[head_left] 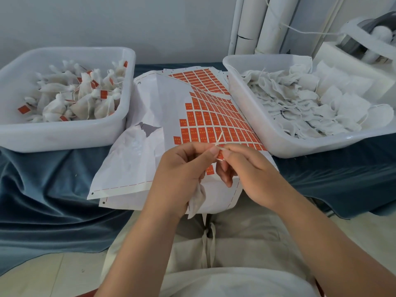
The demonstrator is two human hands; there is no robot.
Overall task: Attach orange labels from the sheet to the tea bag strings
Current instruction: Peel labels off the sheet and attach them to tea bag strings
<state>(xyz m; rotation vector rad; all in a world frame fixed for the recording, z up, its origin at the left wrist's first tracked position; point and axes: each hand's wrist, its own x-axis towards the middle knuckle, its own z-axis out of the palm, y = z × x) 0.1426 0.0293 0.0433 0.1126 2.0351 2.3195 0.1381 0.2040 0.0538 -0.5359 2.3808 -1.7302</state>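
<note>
Centre frame: left hand (182,168) pinches a thin white tea bag string (219,137); right hand (252,174) pinches a small orange paper label (220,154) against it

Before me: label sheet (162,108), between two tubs. The left tub (64,137) holds tagged tea bags (81,99); the right tub (300,147), untagged tea bags (300,103).

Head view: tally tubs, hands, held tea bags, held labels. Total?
Tubs: 2, left tub, right tub
Hands: 2, left hand, right hand
Held tea bag: 1
Held orange label: 1
Total: 6
</note>
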